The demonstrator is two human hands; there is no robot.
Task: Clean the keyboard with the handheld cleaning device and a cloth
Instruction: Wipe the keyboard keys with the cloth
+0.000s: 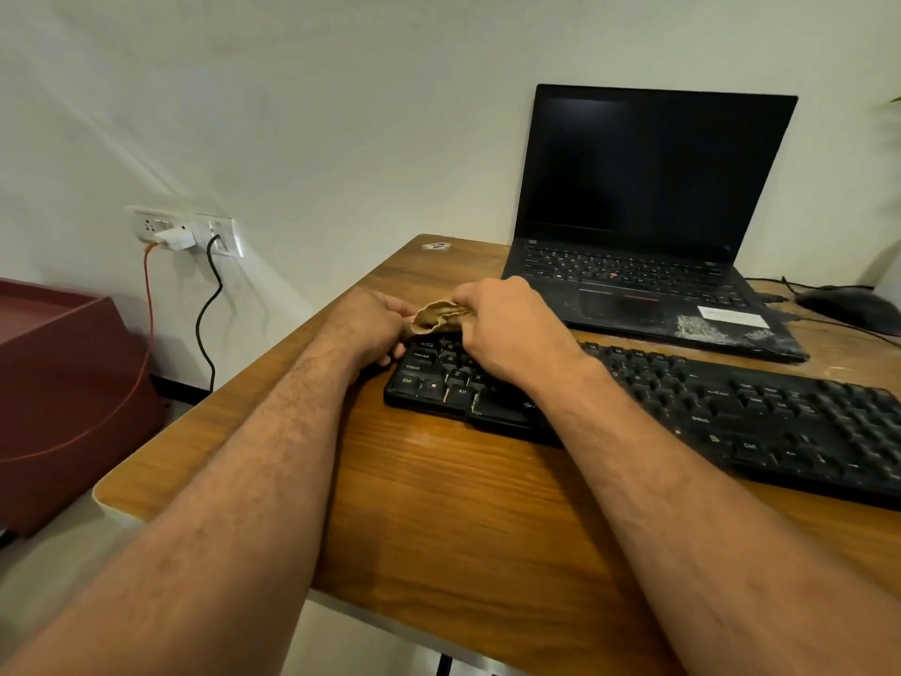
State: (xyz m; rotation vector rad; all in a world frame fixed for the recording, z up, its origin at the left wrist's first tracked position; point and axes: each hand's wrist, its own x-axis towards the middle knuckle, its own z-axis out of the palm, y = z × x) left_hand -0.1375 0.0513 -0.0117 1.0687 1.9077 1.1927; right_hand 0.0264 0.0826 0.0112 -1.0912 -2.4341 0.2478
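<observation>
**Both hands on cloth, keyboard's left end**

One black keyboard (682, 407) lies on the wooden desk (439, 505), long axis running left-near to right, slightly skewed. One tan cloth (436, 318), bunched, sits over its far-left corner. Left hand (373, 329) and right hand (502, 329) each pinch it, fingers curled. One laptop (648, 212) stands open behind, one mouse (848, 304) far right.

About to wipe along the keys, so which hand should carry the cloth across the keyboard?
Probably the right hand: it grips the cloth above the keyboard, whose unwiped length runs rightward. The left hand sits at its left end.
</observation>
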